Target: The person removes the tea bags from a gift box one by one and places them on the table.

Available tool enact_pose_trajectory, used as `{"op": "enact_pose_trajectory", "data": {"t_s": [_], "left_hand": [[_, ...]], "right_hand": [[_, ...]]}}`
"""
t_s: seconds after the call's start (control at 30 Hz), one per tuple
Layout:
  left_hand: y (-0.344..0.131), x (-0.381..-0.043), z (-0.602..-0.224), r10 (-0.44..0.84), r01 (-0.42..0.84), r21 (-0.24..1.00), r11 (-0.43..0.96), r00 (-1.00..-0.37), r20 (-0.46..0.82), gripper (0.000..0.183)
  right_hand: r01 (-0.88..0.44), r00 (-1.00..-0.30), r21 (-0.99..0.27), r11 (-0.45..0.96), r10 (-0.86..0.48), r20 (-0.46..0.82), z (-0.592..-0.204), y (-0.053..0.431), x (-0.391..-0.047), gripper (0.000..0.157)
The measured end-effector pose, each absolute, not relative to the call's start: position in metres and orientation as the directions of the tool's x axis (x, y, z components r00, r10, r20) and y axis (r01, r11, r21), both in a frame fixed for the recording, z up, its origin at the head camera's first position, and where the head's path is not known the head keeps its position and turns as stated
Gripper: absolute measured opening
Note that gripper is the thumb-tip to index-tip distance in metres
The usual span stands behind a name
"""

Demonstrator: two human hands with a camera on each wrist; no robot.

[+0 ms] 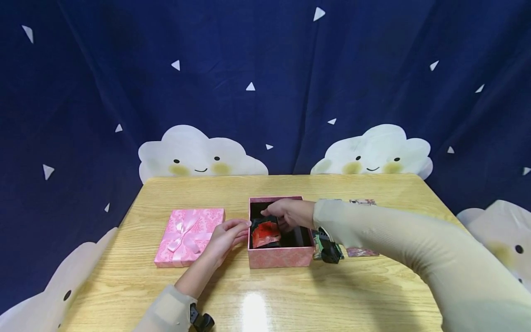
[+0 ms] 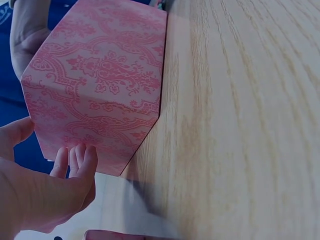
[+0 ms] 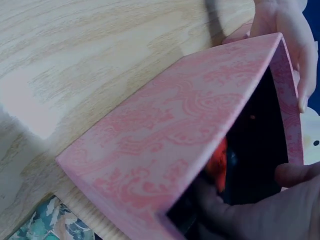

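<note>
A pink patterned gift box with a dark inside sits uncovered on the table. Inside its left half lies a red and black packet; what it holds is not clear. My right hand reaches down into the box beside the packet. Its thumb is apart from its fingers in the right wrist view, and the fingertips are partly hidden, so a grip on the packet cannot be made out. My left hand touches the box's left wall with nearly straight fingers, its thumb near the rim in the left wrist view.
Left of the box lies its pink lid with a ribbon bow. Colourful printed cards, one green and one reddish, lie right of the box, partly under my right arm. A dark blue curtain hangs behind the wooden table.
</note>
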State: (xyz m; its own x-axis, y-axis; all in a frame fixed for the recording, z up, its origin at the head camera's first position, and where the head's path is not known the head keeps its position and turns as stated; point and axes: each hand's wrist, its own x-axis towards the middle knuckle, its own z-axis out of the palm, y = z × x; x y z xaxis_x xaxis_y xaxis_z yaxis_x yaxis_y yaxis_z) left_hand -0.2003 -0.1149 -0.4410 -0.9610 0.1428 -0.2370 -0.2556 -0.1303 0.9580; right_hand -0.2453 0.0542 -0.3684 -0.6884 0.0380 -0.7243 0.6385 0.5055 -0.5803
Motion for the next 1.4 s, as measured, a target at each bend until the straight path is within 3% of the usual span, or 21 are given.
{"op": "enact_pose_trajectory", "data": {"t_s": [0.17, 0.4, 0.63, 0.77, 1.13, 1.4], "left_hand": [[-0.115, -0.200, -0.441, 0.140, -0.252, 0.959, -0.131, -0.962, -0.234, 0.033], [-0.115, -0.199, -0.439, 0.131, -0.257, 0.959, -0.115, -0.961, -0.242, 0.034], [-0.114, -0.199, -0.438, 0.126, -0.256, 0.959, -0.117, -0.962, -0.242, 0.033], [-0.114, -0.200, -0.439, 0.125, -0.258, 0.959, -0.115, -0.962, -0.244, 0.032], [-0.114, -0.198, -0.439, 0.137, -0.262, 0.958, -0.114, -0.959, -0.246, 0.031], [-0.115, -0.198, -0.439, 0.131, -0.255, 0.962, -0.102, -0.962, -0.241, 0.032]], "right_hand": [[0.649, -0.687, -0.594, 0.476, 0.033, -0.725, -0.368, 0.052, -0.247, 0.052], [0.642, -0.639, -0.590, 0.490, -0.083, -0.765, -0.376, 0.050, -0.244, 0.022], [0.522, -0.759, -0.670, 0.528, -0.071, -0.647, -0.373, 0.052, -0.243, 0.005], [0.485, -0.791, -0.689, 0.539, -0.066, -0.608, -0.372, 0.057, -0.244, 0.008], [0.459, -0.799, -0.714, 0.528, -0.106, -0.592, -0.371, 0.077, -0.238, 0.018], [0.371, -0.843, -0.770, 0.519, -0.159, -0.514, -0.367, 0.084, -0.229, 0.037]]}}
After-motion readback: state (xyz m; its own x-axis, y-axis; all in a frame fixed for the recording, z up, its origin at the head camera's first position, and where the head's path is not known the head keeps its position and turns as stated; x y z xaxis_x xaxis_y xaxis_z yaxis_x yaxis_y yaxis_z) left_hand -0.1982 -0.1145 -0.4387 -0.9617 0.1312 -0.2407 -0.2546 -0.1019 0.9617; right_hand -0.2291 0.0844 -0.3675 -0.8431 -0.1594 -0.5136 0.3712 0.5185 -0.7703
